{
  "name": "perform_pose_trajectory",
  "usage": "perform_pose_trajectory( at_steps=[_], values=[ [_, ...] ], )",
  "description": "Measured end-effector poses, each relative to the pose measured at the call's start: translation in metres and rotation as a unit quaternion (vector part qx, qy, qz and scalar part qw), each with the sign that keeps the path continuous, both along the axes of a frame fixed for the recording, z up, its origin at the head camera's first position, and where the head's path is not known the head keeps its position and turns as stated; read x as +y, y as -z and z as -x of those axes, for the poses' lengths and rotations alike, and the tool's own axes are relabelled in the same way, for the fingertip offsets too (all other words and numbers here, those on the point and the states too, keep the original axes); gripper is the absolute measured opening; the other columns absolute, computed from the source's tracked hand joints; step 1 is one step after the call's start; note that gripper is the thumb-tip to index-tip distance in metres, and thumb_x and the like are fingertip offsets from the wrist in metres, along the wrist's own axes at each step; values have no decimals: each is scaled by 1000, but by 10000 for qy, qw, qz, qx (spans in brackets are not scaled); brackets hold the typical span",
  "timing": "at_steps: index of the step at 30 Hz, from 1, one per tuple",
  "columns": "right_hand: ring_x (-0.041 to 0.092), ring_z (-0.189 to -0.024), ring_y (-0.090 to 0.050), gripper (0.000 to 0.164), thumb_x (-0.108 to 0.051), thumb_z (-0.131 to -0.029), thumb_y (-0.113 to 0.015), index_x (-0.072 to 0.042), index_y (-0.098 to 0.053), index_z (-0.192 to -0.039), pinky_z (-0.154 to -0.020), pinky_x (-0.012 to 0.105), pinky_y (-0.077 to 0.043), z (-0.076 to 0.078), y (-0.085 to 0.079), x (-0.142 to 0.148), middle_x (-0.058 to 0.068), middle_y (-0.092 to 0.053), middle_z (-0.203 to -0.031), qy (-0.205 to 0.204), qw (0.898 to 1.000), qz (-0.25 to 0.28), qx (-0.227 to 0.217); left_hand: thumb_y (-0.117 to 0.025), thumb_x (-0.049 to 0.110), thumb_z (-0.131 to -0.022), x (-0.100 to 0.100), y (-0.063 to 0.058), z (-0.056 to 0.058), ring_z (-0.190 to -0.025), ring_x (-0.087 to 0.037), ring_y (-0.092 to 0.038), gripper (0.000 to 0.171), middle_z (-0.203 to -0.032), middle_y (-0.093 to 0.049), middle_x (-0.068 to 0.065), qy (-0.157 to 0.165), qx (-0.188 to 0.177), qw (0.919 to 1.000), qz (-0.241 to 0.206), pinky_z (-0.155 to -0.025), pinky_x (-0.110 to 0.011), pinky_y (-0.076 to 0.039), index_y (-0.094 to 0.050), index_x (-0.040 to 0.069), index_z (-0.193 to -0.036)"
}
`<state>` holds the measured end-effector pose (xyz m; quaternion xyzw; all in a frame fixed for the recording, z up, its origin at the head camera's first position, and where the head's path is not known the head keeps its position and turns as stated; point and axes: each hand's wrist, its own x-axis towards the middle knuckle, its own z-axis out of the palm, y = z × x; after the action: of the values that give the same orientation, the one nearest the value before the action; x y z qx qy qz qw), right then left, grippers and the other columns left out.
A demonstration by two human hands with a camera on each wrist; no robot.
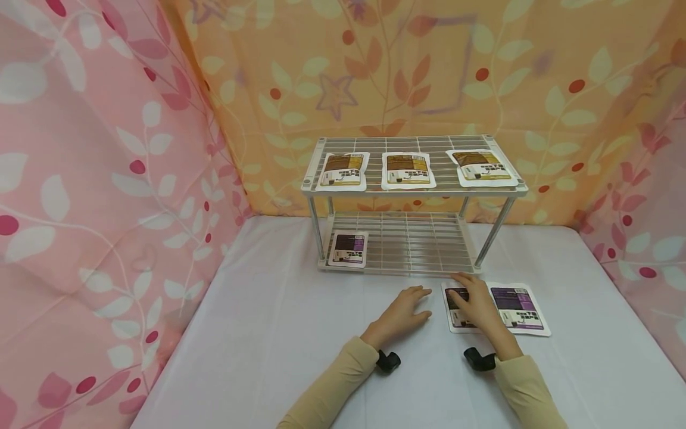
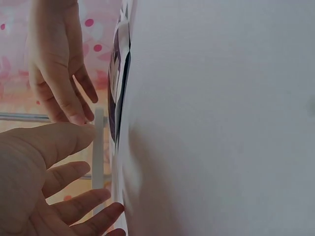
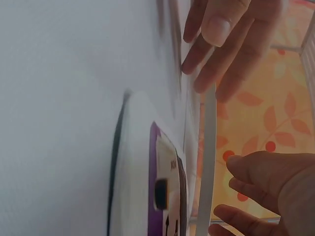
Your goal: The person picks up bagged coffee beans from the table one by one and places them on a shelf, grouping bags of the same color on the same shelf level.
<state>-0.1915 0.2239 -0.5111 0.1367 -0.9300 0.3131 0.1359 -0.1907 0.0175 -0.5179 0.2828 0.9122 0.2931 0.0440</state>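
Observation:
My left hand [image 1: 401, 316] is low over the white table, fingers spread and relaxed, holding nothing. My right hand [image 1: 479, 305] is over a flat white packet with a dark and purple label [image 1: 454, 322] and hides part of it. In the right wrist view the right fingers [image 3: 253, 194] look apart from the packet [image 3: 134, 172]. A second purple-labelled packet [image 1: 518, 310] lies directly to the right of the first. Another purple packet [image 1: 349, 249] is on the lower tier of the wire rack [image 1: 412, 247], at its left end.
On the rack's upper shelf [image 1: 375, 144] are three yellow-brown packets: left [image 1: 343, 171], middle [image 1: 408, 170] and right [image 1: 483, 168]. Metal posts [image 1: 495, 232] join the two tiers. Patterned cloth [image 1: 300, 89] hangs behind and at both sides of the table [image 1: 268, 345].

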Motion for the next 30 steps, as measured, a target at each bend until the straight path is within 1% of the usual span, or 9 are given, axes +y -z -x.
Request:
perform_pose_trajectory(
  at_steps=[5,10,13,15,19,25,27,30],
  values=[
    [54,-109,-42,44,-7,-85,-64,8,-52,-124,-86,66,-36,-1,-1,8,33,-47,-124,121,9999,-57,-14,-57,31,-92,8,0,0,-130,-20,-41,50,-142,-43,-7,130,61,9999,4,-106,-31,-35,-44,17,-138],
    [56,-109,-42,51,-6,-82,-66,10,-48,-127,-87,67,-35,-3,-5,17,36,-47,-122,130,9999,-90,-9,-58,31,-91,15,-2,-2,-127,-20,-43,50,-139,-47,-6,104,127,9999,53,-104,-30,-36,-46,17,-137],
    [58,-111,-40,54,-5,-81,-67,11,-45,-128,-90,68,-32,-6,-6,22,39,-45,-123,98,9998,-122,-115,-59,30,-90,19,-1,-2,-124,-18,-47,49,-136,-50,-3,131,277,9994,180,-103,-28,-38,-47,16,-136],
    [58,-111,-40,56,-6,-81,-67,11,-44,-129,-90,68,-32,-8,-7,24,40,-44,-122,119,9995,-222,-207,-59,31,-89,22,1,-3,-120,-17,-49,49,-134,-53,0,139,372,9988,275,-99,-27,-40,-48,16,-135],
    [58,-110,-40,59,-8,-80,-68,11,-42,-130,-90,68,-32,-11,-7,29,41,-44,-121,209,9983,-393,-386,-61,34,-88,28,3,-4,-113,-14,-52,49,-131,-55,6,11,467,9978,462,-92,-28,-43,-50,19,-134],
    [58,-111,-38,59,-9,-80,-68,10,-43,-130,-90,70,-31,-12,-8,37,42,-44,-121,288,9974,-438,-486,-60,38,-88,36,2,-6,-112,-13,-51,49,-129,-55,9,-117,451,9966,686,-90,-29,-42,-50,24,-134],
    [59,-111,-38,60,-10,-80,-67,10,-42,-131,-89,70,-31,-13,-9,39,42,-43,-121,342,9964,-474,-616,-60,39,-88,38,1,-8,-112,-13,-50,50,-129,-55,10,-133,424,9962,748,-89,-29,-41,-49,26,-134],
    [58,-108,-42,63,-11,-81,-66,13,-38,-132,-87,67,-35,-16,-10,42,43,-45,-117,395,9941,-537,-851,-59,41,-88,40,0,-8,-113,-13,-48,50,-130,-54,11,-128,369,9963,764,-90,-28,-39,-48,26,-135]
  ],
)
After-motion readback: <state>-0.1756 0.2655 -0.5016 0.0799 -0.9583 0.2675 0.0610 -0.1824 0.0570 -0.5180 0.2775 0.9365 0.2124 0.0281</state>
